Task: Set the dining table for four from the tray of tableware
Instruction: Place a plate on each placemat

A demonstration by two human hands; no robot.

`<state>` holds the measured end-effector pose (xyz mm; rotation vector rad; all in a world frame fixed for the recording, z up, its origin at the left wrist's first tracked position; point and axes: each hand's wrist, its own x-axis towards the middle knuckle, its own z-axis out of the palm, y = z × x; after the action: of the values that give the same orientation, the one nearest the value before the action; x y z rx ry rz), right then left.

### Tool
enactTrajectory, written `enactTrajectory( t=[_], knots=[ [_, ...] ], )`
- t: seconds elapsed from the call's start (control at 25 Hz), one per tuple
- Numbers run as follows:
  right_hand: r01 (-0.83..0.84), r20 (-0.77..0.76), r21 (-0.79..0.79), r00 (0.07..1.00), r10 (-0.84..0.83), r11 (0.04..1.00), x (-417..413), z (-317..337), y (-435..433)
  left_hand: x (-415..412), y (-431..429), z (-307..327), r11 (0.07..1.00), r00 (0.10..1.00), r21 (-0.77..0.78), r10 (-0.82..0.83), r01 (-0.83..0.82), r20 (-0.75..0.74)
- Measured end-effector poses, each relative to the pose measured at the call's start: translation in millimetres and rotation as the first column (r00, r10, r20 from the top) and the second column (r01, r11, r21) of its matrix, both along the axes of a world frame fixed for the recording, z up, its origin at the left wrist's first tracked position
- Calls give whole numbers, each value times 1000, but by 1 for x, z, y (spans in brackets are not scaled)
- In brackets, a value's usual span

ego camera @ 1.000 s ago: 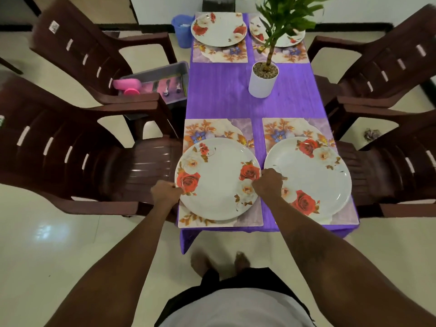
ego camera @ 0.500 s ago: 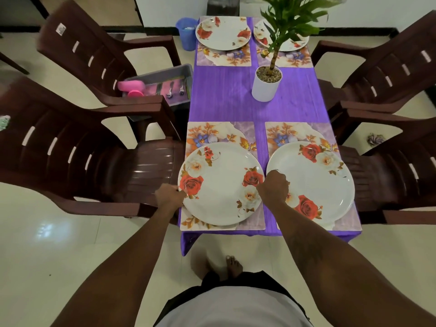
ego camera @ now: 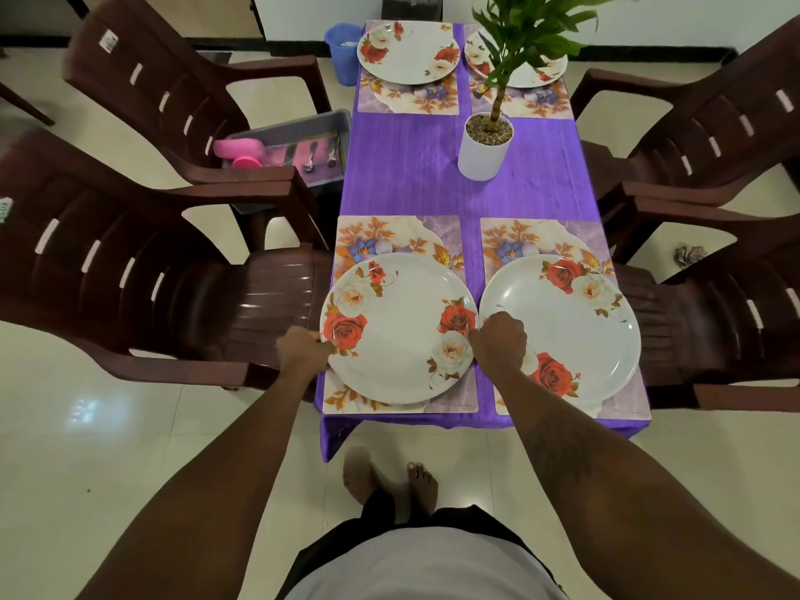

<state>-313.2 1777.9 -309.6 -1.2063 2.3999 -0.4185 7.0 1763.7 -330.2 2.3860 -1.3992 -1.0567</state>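
Note:
A white plate with red roses point(ego camera: 400, 326) lies on the near left floral placemat point(ego camera: 389, 236). My left hand point(ego camera: 303, 350) grips its left rim and my right hand point(ego camera: 500, 342) grips its right rim. A second rose plate point(ego camera: 575, 326) lies on the near right placemat point(ego camera: 558, 236), partly under my right hand. Two more plates point(ego camera: 407, 52) point(ego camera: 532, 75) sit on mats at the far end. The grey tray point(ego camera: 298, 132) rests on the far left chair, holding pink cups point(ego camera: 240, 149) and spoons point(ego camera: 309, 155).
A white potted plant point(ego camera: 485, 145) stands mid-table on the purple cloth point(ego camera: 411, 175). Brown plastic chairs point(ego camera: 130, 262) point(ego camera: 714, 136) flank both sides. A blue bin point(ego camera: 344, 49) stands on the floor at the far left corner. My bare feet are by the table's near edge.
Both hands keep their hold on the near left plate's rims. The plate has barely shifted on its mat; the view has drifted slightly.

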Motion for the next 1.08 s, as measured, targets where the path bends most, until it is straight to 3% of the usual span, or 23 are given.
enactTrajectory(
  t=[0.64,1.08],
  knots=[
    [72,134,5,988,-72,997,2,2,9,4,-18,4,1000,997,28,-4,2,72],
    [57,48,19,997,-58,998,11,12,11,-1,-16,21,992,992,-20,-126,127,26]
  ],
)
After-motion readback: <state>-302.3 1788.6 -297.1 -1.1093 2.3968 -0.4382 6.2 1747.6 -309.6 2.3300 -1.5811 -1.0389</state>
